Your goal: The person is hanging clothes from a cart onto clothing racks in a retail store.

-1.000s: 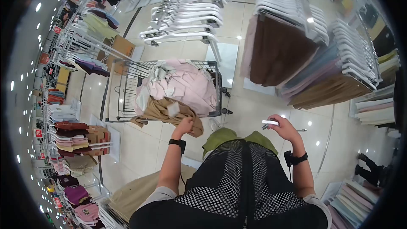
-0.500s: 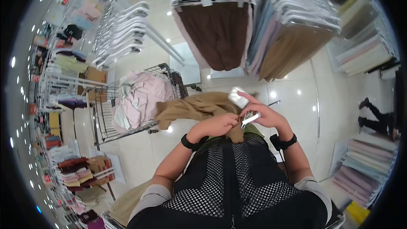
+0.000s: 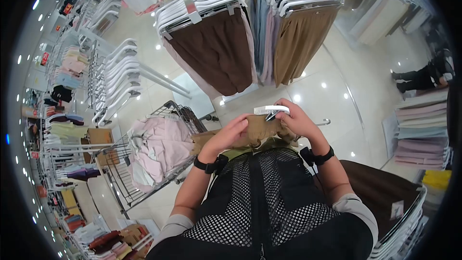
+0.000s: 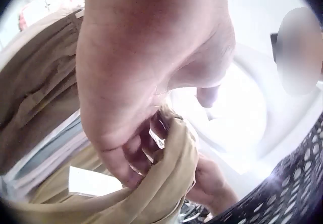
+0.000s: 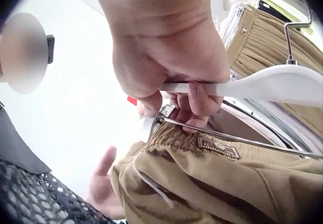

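Note:
Tan trousers (image 3: 262, 129) with a gathered waistband hang in front of the chest. My left hand (image 3: 231, 136) holds the waistband's left side; in the left wrist view its fingers curl into the fabric (image 4: 169, 183). My right hand (image 3: 301, 123) grips a white hanger (image 3: 275, 109) above the waistband. From the right wrist view, the hanger's metal bar and a clip (image 5: 169, 110) lie along the waistband's upper edge, beside a small brown patch (image 5: 218, 147). Whether the clip is closed on the cloth I cannot tell. A white tag (image 4: 93, 181) shows beside the trousers.
A wire cart (image 3: 126, 188) heaped with pale pink clothes (image 3: 161, 147) stands at left. Ahead are racks with dark brown trousers (image 3: 214, 53) and tan ones (image 3: 305, 43), plus white hangers (image 3: 122, 74). Folded clothes (image 3: 421, 127) and a person's dark-clad legs (image 3: 418, 79) are at right.
The tan trousers have come from the cart to in front of the chest, and their waistband is now spread beneath the hanger. The head view has turned right; both hands have come close together.

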A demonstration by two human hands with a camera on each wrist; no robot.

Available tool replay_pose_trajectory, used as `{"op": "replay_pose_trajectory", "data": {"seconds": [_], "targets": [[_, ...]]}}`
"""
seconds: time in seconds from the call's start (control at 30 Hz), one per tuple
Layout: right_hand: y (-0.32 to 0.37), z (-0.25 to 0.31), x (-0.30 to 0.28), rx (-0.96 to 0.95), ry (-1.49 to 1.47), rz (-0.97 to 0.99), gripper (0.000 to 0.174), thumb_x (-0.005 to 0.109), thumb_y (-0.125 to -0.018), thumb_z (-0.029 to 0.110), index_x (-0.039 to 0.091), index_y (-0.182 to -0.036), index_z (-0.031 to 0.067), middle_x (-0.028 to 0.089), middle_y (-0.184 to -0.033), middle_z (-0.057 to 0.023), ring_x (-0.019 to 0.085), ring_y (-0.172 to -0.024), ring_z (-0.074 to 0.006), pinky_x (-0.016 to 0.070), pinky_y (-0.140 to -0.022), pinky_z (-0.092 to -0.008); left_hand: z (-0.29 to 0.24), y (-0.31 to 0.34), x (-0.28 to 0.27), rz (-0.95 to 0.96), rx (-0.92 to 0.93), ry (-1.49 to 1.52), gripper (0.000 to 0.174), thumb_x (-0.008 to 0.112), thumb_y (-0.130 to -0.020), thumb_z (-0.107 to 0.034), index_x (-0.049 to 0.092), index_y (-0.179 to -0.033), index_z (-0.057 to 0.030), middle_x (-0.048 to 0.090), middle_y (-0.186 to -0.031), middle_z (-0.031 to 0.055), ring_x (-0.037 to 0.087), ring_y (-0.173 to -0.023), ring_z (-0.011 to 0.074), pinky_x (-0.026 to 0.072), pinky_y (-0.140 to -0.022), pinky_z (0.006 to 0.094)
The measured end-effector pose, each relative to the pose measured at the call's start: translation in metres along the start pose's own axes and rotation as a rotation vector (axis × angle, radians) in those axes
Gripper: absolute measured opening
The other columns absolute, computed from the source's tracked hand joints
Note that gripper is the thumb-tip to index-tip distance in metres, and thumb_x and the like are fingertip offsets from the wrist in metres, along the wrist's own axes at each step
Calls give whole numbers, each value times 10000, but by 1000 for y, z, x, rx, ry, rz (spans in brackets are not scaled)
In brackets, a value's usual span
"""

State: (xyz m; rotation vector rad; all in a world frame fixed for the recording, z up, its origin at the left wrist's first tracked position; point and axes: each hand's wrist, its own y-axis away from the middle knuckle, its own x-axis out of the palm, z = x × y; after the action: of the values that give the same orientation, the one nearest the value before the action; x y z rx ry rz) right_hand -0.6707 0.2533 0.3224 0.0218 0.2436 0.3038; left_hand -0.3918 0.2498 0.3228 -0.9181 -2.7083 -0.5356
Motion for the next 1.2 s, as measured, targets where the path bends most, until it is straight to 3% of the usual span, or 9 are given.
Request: {"op": "replay_pose_trajectory", "data": {"seconds": [0.13, 0.23, 0.37, 0.47, 0.73, 0.87, 0.97, 1.07, 1.2], "targets": [[-14, 38, 40, 27, 19, -45, 275, 689, -978, 186, 613, -1174, 9, 657, -940, -51, 580, -915, -126, 489, -834, -308, -14, 17, -24, -69, 1, -240, 291, 623, -1054, -200, 611, -1261, 3, 650, -1242, 52, 602, -1096, 121, 497, -951, 286], [-26, 52, 68, -15, 47, -52, 275, 705, -974, 181, 620, -1170, 8, 668, -960, -61, 614, -924, -142, 502, -845, -317, -25, 36, -55, -264, 282, -463, 235, 689, -983, -113, 669, -1182, 9, 662, -1020, 35, 599, -920, 116, 495, -839, 278], [-34, 71, 106, 28, -161, -39, 261, 733, -963, 148, 622, -1164, 25, 671, -1026, -28, 627, -951, -113, 513, -872, -294, -45, 71, -86, -339, 387, -663, 202, 757, -883, -59, 739, -1063, 30, 604, -899, 71, 584, -814, 184, 472, -763, 283], [-44, 61, 134, -55, -236, -77, 272, 741, -960, 130, 616, -1182, 35, 657, -1054, -6, 614, -975, -89, 513, -891, -274, -49, 90, -103, -327, 374, -706, 234, 778, -871, -69, 730, -1082, 18, 640, -916, 80, 619, -827, 194, 492, -771, 292], [-54, 74, 178, -71, -185, -118, 158, 729, -909, 45, 649, -1043, 23, 646, -931, 15, 561, -841, -60, 461, -722, -245, -48, 111, -123, -286, 403, -765, 311, 816, -850, -115, 712, -1121, -4, 736, -1011, 129, 732, -907, 260, 557, -811, 335], [-62, 74, 175, -92, -158, -49, 161, 741, -911, 71, 647, -1031, 18, 648, -930, 8, 566, -839, -68, 463, -725, -249, -40, 109, -123, -355, 281, -564, 274, 841, -841, -114, 705, -1050, 0, 715, -971, 90, 693, -854, 176, 538, -761, 307], [-70, 69, 178, -91, -124, 15, 186, 756, -913, 101, 646, -1038, 17, 651, -929, -3, 570, -832, -77, 466, -720, -259, -34, 102, -124, -380, 460, -570, 275, 863, -834, -149, 692, -990, -1, 570, -929, 28, 558, -772, 132, 462, -677, 278], [-73, 68, 180, -56, -180, 27, 214, 764, -911, 113, 650, -1063, 14, 651, -927, -9, 582, -849, -89, 471, -730, -275, -20, 90, -130, -383, 416, -390, 266, 854, -840, -141, 710, -1016, -4, 613, -1049, 50, 582, -806, 149, 490, -717, 288], [-79, 68, 166, -71, -32, 63, 260, 764, -910, 126, 658, -1118, 11, 669, -953, -57, 623, -905, -153, 507, -834, -313, -44, 78, -98, -385, 412, -562, 271, 812, -891, -182, 727, -1064, 9, 693, -1059, 101, 627, -800, 172, 521, -735, 320]]}}
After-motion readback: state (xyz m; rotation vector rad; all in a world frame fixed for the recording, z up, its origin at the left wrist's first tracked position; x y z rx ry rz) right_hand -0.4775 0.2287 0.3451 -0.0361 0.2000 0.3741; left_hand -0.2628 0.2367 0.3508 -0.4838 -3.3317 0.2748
